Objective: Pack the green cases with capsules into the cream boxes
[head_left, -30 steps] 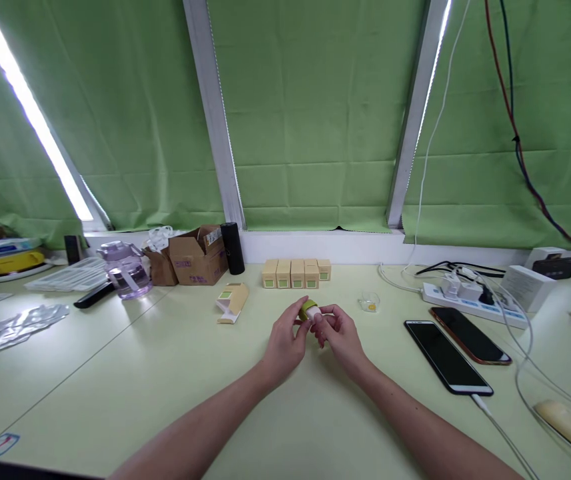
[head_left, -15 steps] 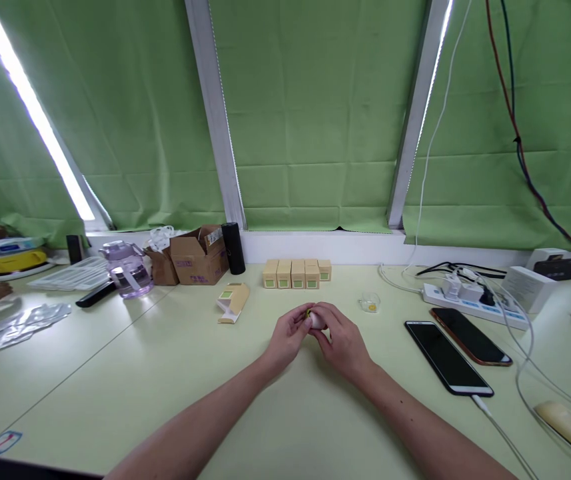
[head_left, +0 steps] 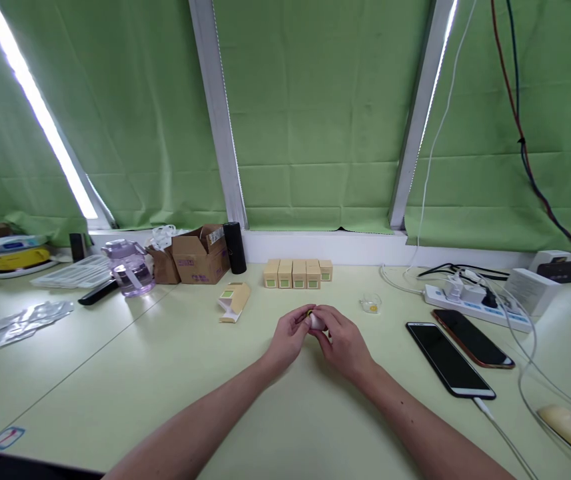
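Both of my hands meet over the middle of the table, fingers closed on one small white rounded object [head_left: 317, 323] with a bit of yellow and dark on its left side. My left hand [head_left: 290, 335] pinches the yellow and dark end, and my right hand [head_left: 341, 335] grips the white part. Most of the object is hidden by fingers, so its kind is unclear. Beyond my hands stands a row of small tan cardboard boxes [head_left: 299, 274] with green labels. An opened tan box [head_left: 234, 301] lies to their left. A small clear container [head_left: 370, 303] with a yellow spot sits to the right.
Two phones [head_left: 448, 359] [head_left: 473, 337] lie at right, near a power strip [head_left: 475, 307] with plugs and cables. At left are a purple-tinted jug [head_left: 131, 270], a cardboard carton [head_left: 199, 257], a black cylinder [head_left: 234, 248] and clear plastic bags [head_left: 35, 318].
Another person's hand at the far left edge has gone out of view. The camera has shifted slightly. My hands keep nearly the same hold on the white object.
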